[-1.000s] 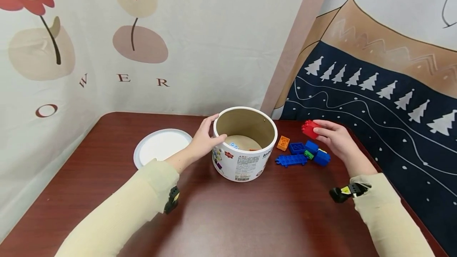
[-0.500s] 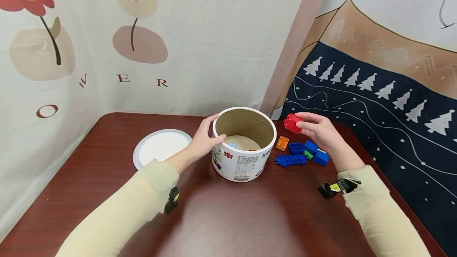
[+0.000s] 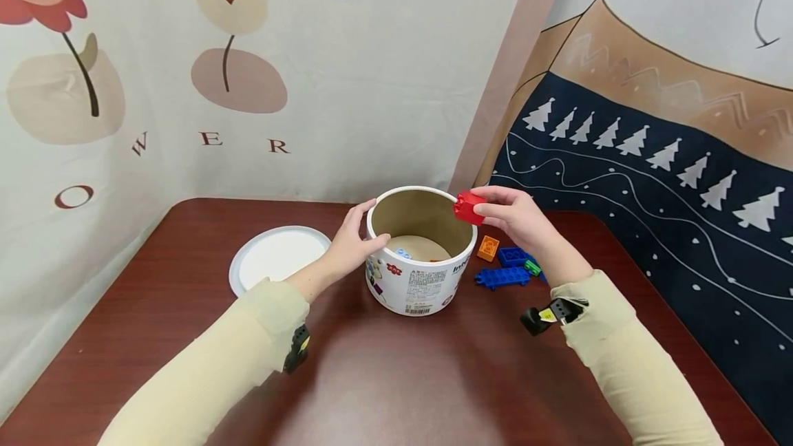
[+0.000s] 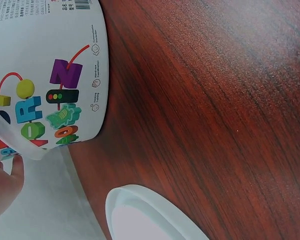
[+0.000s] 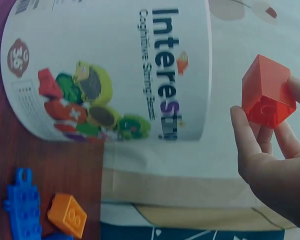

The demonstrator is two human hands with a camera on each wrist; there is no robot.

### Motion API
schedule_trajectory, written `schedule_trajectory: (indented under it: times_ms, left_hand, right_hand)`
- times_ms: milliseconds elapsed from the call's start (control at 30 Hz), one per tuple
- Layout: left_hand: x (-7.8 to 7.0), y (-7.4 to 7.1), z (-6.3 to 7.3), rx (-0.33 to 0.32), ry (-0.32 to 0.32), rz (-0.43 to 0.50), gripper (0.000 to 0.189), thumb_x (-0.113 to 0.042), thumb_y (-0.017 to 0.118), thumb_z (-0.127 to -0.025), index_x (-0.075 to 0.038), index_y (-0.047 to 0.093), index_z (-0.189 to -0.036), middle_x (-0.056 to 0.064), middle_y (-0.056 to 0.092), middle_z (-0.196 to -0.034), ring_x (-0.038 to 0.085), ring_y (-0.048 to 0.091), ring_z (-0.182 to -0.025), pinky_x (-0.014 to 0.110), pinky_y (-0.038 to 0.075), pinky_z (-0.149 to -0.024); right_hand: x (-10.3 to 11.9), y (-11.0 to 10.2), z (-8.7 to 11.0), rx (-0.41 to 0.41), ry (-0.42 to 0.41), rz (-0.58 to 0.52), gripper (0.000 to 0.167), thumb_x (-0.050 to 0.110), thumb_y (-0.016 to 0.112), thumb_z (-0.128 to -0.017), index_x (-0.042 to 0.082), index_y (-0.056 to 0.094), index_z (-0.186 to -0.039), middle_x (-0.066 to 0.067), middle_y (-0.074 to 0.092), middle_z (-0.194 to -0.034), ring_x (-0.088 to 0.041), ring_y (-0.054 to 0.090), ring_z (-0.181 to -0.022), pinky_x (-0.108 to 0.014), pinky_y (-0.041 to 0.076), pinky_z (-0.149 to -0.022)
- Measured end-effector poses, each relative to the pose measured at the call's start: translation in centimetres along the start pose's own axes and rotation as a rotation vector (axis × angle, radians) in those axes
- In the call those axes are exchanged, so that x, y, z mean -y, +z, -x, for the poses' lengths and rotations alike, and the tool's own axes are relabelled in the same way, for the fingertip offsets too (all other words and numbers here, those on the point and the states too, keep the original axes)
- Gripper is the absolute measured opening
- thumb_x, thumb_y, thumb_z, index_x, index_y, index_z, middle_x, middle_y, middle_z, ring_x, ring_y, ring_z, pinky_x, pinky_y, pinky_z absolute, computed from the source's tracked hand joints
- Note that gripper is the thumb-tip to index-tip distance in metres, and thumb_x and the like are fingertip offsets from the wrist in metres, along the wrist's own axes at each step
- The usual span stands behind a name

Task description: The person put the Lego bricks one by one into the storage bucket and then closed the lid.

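My left hand (image 3: 354, 245) holds the left rim of a white printed bucket (image 3: 427, 288), thumb near the front and fingers farther back. Inside the bucket show a light blue brick (image 3: 403, 253) and a sliver of orange-red. My right hand (image 3: 514, 217) pinches a red toy brick (image 3: 468, 208) between thumb and fingers, at the bucket's right rim in the head view. The right wrist view shows this brick's (image 5: 268, 85) smooth sides and hollow underside. In the left wrist view only some fingers of the left hand (image 4: 5, 185) show, by the bucket's rim.
Right of the bucket lie an orange brick (image 3: 488, 248), a long blue piece (image 3: 502, 277) with end hooks, another blue brick (image 3: 513, 257) and a small green piece (image 3: 531, 267). The right forearm partly covers this group. A round white lid (image 3: 275, 259) lies left of the bucket on the brown table (image 3: 396, 377).
My right hand has carried the red brick leftward, from above the loose bricks to the bucket's right rim. The left hand stays on the bucket.
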State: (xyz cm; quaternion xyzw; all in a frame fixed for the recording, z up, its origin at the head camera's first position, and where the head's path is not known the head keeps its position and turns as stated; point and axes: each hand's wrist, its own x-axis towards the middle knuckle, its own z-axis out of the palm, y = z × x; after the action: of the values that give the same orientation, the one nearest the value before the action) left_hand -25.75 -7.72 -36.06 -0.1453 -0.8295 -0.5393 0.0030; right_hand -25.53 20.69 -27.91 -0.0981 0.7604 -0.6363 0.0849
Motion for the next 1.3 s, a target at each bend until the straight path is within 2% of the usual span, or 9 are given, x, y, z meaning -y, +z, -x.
schedule_trajectory:
  times_ms: [167, 467, 700, 833, 967, 1067, 1167, 1300]
  left_hand:
    - [-0.3, 0.0, 0.3, 0.0, -0.005, 0.014, 0.075, -0.018, 0.064, -0.084, -0.005, 0.025, -0.146, 0.017, 0.027, -0.147, 0.031, 0.033, -0.131, 0.048, 0.034, -0.109]
    - [-0.3, 0.1, 0.4, 0.001, 0.002, 0.013, 0.074, -0.019, 0.063, -0.084, -0.005, 0.025, -0.146, 0.017, 0.027, -0.147, 0.031, 0.033, -0.131, 0.049, 0.033, -0.109]
    - [-0.3, 0.2, 0.3, -0.014, 0.008, 0.006, 0.074, -0.018, 0.064, -0.083, -0.004, 0.026, -0.145, 0.017, 0.028, -0.146, 0.03, 0.033, -0.131, 0.047, 0.033, -0.109]
    - [-0.3, 0.3, 0.2, -0.025, 0.01, 0.005, 0.074, -0.018, 0.064, -0.082, -0.003, 0.027, -0.145, 0.017, 0.029, -0.146, 0.03, 0.034, -0.13, 0.046, 0.032, -0.109]
    - [-0.2, 0.3, 0.2, -0.019, 0.007, 0.004, 0.074, -0.018, 0.063, -0.082, -0.004, 0.027, -0.145, 0.017, 0.028, -0.146, 0.03, 0.033, -0.131, 0.046, 0.032, -0.11]
    - [-0.1, 0.3, 0.2, -0.011, 0.0, 0.002, 0.074, -0.018, 0.063, -0.083, -0.005, 0.026, -0.146, 0.016, 0.027, -0.147, 0.03, 0.033, -0.131, 0.047, 0.031, -0.11]
    - [-0.2, 0.2, 0.3, -0.007, -0.007, 0.0, 0.074, -0.019, 0.063, -0.083, -0.006, 0.025, -0.146, 0.016, 0.027, -0.147, 0.029, 0.033, -0.131, 0.047, 0.031, -0.11]
    - [-0.2, 0.2, 0.3, 0.001, -0.011, -0.003, 0.074, -0.019, 0.062, -0.084, -0.006, 0.025, -0.146, 0.016, 0.027, -0.147, 0.03, 0.033, -0.131, 0.049, 0.031, -0.11]
  right_hand:
    - [-0.1, 1.4, -0.7, 0.017, 0.028, 0.053, 0.043, 0.011, 0.057, -0.09, -0.004, 0.048, -0.129, -0.003, 0.055, -0.116, -0.015, 0.057, -0.102, -0.021, 0.052, -0.085]
    - [-0.7, 2.9, -1.5, 0.051, 0.038, 0.143, 0.043, 0.012, 0.058, -0.089, 0.0, 0.052, -0.129, -0.018, 0.055, -0.125, -0.023, 0.052, -0.107, -0.035, 0.042, -0.095]
    - [-1.0, 3.1, -1.5, 0.061, 0.064, 0.126, 0.045, 0.008, 0.057, -0.089, -0.002, 0.048, -0.132, -0.023, 0.049, -0.133, -0.026, 0.052, -0.111, -0.044, 0.039, -0.105]
    - [-1.0, 3.0, -1.5, 0.046, 0.065, 0.105, 0.045, 0.006, 0.056, -0.09, -0.005, 0.045, -0.132, -0.018, 0.05, -0.129, -0.02, 0.056, -0.107, -0.036, 0.043, -0.103]
    - [-0.9, 2.5, -1.4, 0.031, 0.034, 0.083, 0.046, 0.006, 0.055, -0.09, -0.009, 0.042, -0.132, -0.005, 0.056, -0.112, -0.01, 0.06, -0.095, -0.023, 0.05, -0.091]
    - [-0.7, 1.9, -1.1, 0.017, 0.011, 0.051, 0.046, 0.006, 0.055, -0.091, -0.01, 0.041, -0.131, -0.002, 0.056, -0.107, -0.004, 0.061, -0.088, -0.018, 0.052, -0.084]
    - [-0.6, 0.8, -0.6, -0.003, -0.008, 0.029, 0.036, 0.009, 0.056, -0.091, -0.004, 0.049, -0.124, -0.001, 0.056, -0.106, -0.005, 0.062, -0.088, -0.018, 0.052, -0.083]
    - [-0.9, -1.1, 0.4, -0.032, -0.032, 0.014, 0.018, 0.012, 0.057, -0.092, 0.015, 0.057, -0.109, 0.005, 0.057, -0.103, -0.006, 0.06, -0.092, -0.017, 0.052, -0.083]
